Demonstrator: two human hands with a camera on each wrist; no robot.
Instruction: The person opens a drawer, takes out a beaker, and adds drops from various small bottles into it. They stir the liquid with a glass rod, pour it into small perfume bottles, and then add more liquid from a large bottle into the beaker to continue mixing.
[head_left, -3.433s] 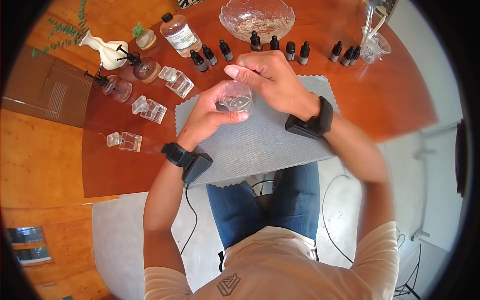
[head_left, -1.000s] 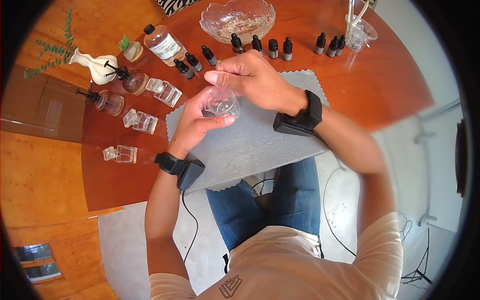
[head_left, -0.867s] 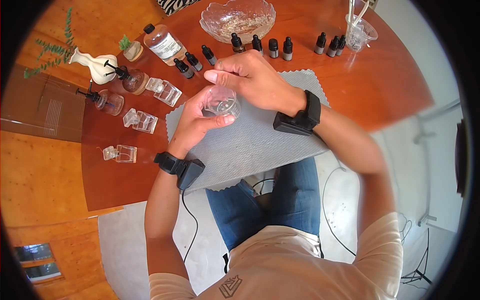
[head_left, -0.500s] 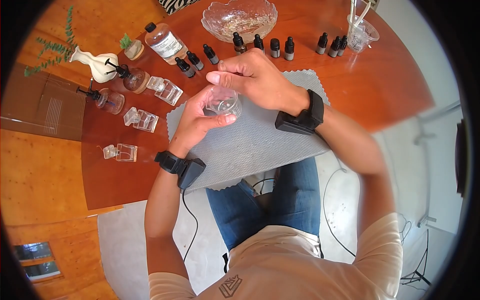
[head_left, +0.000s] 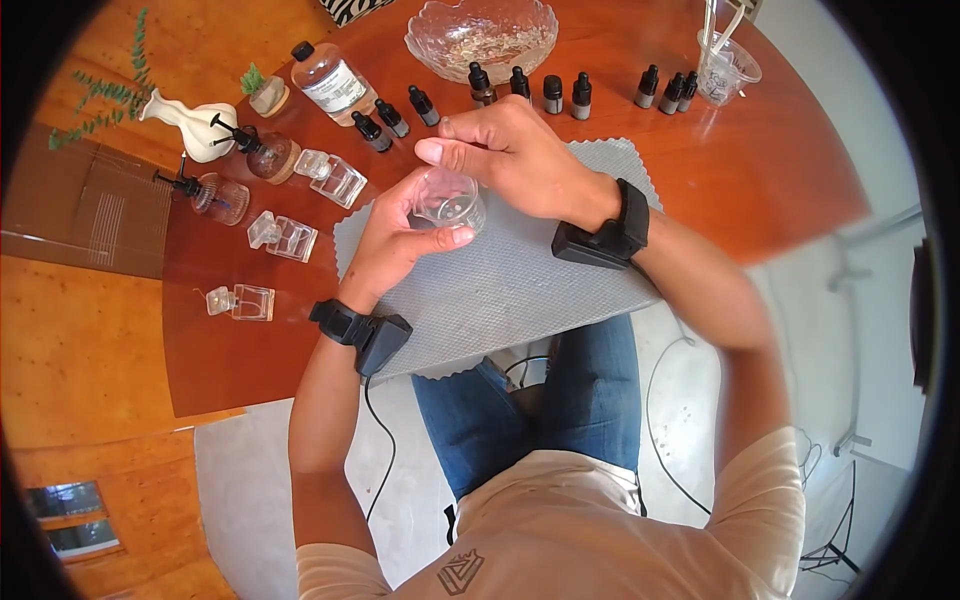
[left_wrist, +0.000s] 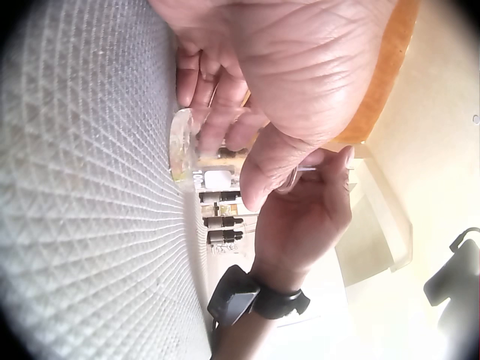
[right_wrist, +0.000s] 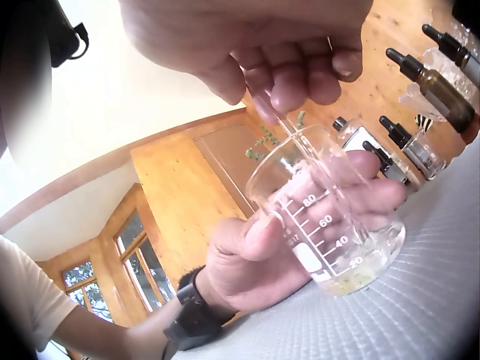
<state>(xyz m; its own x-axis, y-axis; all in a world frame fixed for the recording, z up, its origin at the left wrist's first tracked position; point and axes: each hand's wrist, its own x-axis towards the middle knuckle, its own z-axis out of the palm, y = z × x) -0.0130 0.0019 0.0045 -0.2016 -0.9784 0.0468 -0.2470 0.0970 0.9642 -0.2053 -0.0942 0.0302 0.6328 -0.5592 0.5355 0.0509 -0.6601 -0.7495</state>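
A clear measuring beaker point(head_left: 450, 205) is held over the grey textured mat point(head_left: 500, 290); whether its base touches the mat I cannot tell. My left hand point(head_left: 392, 242) grips its side, thumb on the near side. In the right wrist view, pale yellowish liquid point(right_wrist: 352, 280) lies shallow in the bottom of the beaker point(right_wrist: 324, 234). Above the rim, my right hand point(head_left: 530, 165) pinches a thin clear rod point(right_wrist: 300, 142) that slants down inside. In the left wrist view, the right hand point(left_wrist: 300, 225) is beyond the left hand point(left_wrist: 300, 67).
Several dropper bottles point(head_left: 582, 97) line the table behind the mat, near a glass bowl point(head_left: 480, 45) and a large labelled bottle point(head_left: 335, 85). Square glass bottles point(head_left: 338, 181), pump bottles point(head_left: 221, 198) and a white vase point(head_left: 200, 125) stand left. A plastic cup point(head_left: 722, 75) holds sticks at back right.
The head view has shifted, so the table items appear farther left than in the oldest frame. Both hands keep their hold on the beaker and rod, with hardly any visible movement.
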